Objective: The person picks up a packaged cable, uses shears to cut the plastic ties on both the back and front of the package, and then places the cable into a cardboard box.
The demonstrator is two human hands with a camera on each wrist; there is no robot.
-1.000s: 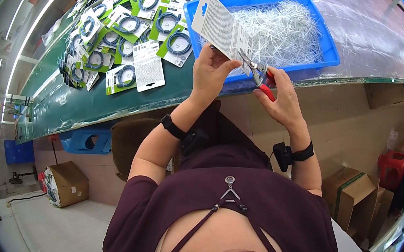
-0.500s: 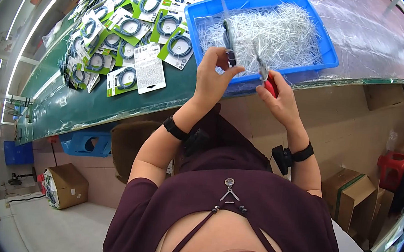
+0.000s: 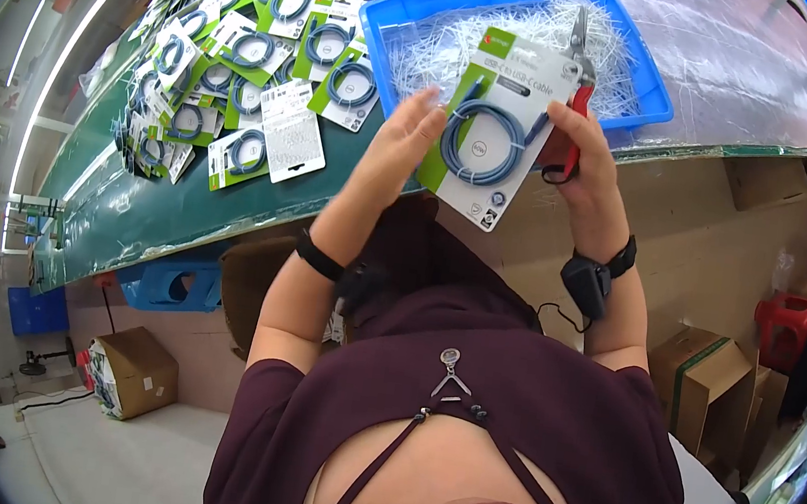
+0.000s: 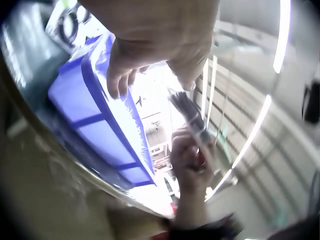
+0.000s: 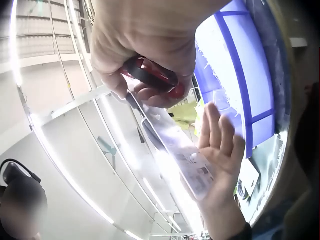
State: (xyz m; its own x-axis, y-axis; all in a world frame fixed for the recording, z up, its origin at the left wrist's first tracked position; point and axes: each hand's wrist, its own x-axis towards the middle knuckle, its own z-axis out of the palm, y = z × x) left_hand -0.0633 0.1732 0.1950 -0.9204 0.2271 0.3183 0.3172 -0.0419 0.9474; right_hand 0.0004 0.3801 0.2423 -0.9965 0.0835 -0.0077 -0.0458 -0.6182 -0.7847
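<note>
My right hand [image 3: 586, 159] holds red-handled snips [image 3: 582, 91], blades pointing away from me, and pinches the right edge of a carded USB-C cable [image 3: 483, 141]. The card's green and white front faces me, with the blue-grey cable coiled and tied on it. Just beside the card's left edge is my left hand [image 3: 396, 145], its fingers extended and a little blurred. In the right wrist view, the left hand [image 5: 220, 155] spreads its fingers close by the card's end [image 5: 200, 175]. The snips' blades overlap a blue tray [image 3: 386, 23] in the head view.
The tray contains a heap of thin clear plastic strips [image 3: 427, 59]. Many carded cables [image 3: 247, 46] are piled on the green table [image 3: 323, 167] to the left, one card [image 3: 292, 133] face down. Cardboard boxes [image 3: 711, 375] and a red stool [image 3: 785, 324] stand at the right.
Earlier the left hand held the card, its back showing, with the snips' blades at it. The card has turned face up and passed to my right hand; the left hand has let go.
</note>
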